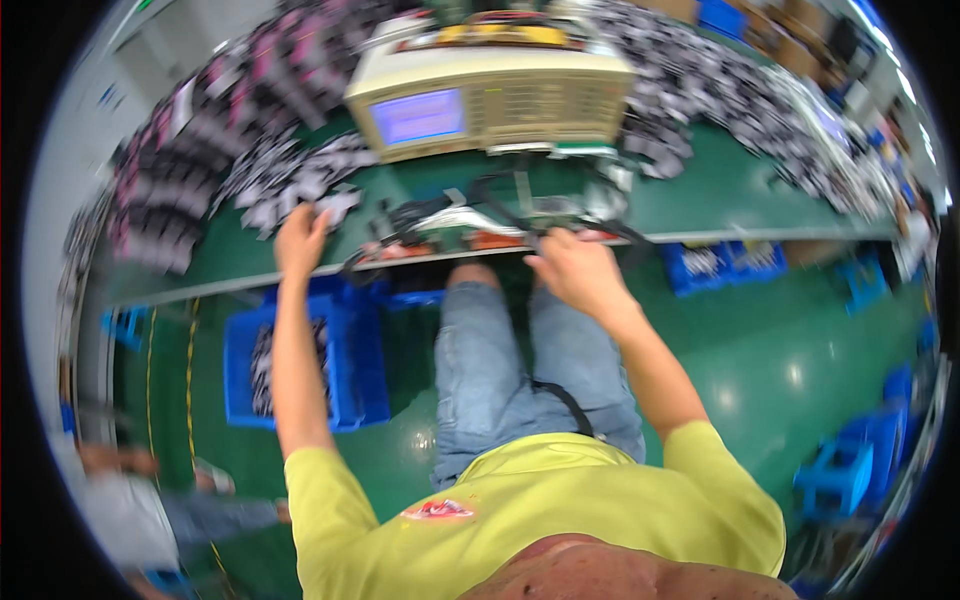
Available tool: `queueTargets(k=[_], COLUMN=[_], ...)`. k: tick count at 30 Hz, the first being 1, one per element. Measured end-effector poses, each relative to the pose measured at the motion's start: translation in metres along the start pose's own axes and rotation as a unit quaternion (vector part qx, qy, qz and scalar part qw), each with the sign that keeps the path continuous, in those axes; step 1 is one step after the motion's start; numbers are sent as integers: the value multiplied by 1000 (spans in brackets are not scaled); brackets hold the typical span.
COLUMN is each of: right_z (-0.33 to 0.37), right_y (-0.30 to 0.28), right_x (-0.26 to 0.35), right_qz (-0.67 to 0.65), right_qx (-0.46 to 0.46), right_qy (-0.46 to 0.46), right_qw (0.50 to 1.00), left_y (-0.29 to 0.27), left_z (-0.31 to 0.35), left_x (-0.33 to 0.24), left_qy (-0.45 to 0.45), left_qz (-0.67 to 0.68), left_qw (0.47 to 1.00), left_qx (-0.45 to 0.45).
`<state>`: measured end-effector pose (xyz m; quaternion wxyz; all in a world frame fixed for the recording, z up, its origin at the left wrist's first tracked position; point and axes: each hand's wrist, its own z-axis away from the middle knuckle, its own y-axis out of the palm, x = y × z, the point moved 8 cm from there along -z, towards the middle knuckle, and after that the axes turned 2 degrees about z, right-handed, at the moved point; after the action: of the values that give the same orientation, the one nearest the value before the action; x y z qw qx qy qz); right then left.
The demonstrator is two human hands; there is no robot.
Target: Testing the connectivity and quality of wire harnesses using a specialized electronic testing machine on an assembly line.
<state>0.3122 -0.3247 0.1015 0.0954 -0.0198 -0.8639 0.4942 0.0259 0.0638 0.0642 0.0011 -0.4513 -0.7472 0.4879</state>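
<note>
My left hand [300, 243] reaches over the bench's front edge to a loose heap of small grey-white and black parts [290, 190]. Its thumb and fingers look a little apart at the near end of the heap; no part shows plainly in them. My right hand [580, 268] is at the front edge, by the right side of a low fixture [500, 215] with black cables, a white piece and orange-red blocks. The fingers of that hand are curled together, and what they hold, if anything, is hidden. Motion blurs the fixture's details.
A beige bench instrument [540, 95] with a lit screen stands behind the fixture. Stacked grey and pink parts [160, 195] line the left; more parts [740, 95] heap at right. Below are blue bins [368, 385], [700, 268] and a blue stool [835, 478]. Another person [130, 510] is lower left.
</note>
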Motion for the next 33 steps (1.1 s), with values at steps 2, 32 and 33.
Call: queueTargets(k=[2, 32, 33], right_z=[2, -78, -98], right_y=[4, -127, -131], right_x=[-2, -241, -255], right_qz=[-13, 115, 116], right_qx=[-21, -142, -157], right_qy=[6, 140, 145], right_qw=[1000, 973, 970], left_y=[-3, 6, 9], left_z=[2, 2, 2], left_x=[-5, -17, -17], left_qy=[32, 122, 132], left_qz=[16, 72, 75], left_qw=[999, 989, 988], left_qx=[2, 37, 37])
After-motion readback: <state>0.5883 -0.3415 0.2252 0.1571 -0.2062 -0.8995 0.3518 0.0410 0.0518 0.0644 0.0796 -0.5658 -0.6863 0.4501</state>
